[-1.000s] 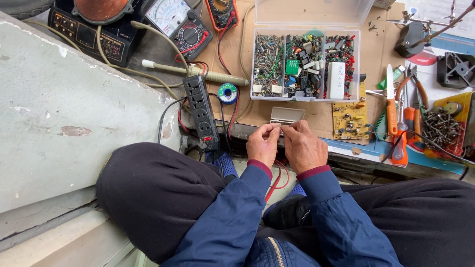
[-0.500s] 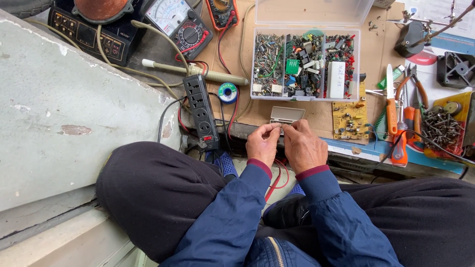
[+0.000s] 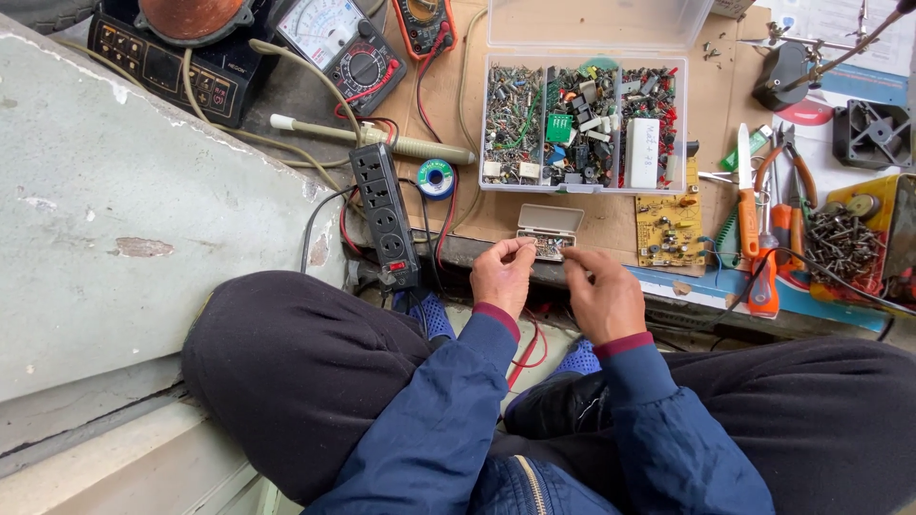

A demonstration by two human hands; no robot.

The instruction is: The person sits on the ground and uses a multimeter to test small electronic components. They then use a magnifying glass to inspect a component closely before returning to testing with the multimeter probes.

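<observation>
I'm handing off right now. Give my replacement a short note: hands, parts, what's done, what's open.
Left hand: fingertips pinched, apparently on a tiny part too small to identify.
Right hand: same pinch, beside the left, just below the small open parts case.
Big compartment box sits open behind it; yellow circuit board lies to the right, pliers further right.
Done: both boxes open.
Left: nothing yet placed on the board, as far as visible.

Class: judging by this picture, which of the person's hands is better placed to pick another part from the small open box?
Probably the left hand: its pinched fingertips sit right beside the small grey open plastic box, while the right hand is lower, farther off.
</observation>
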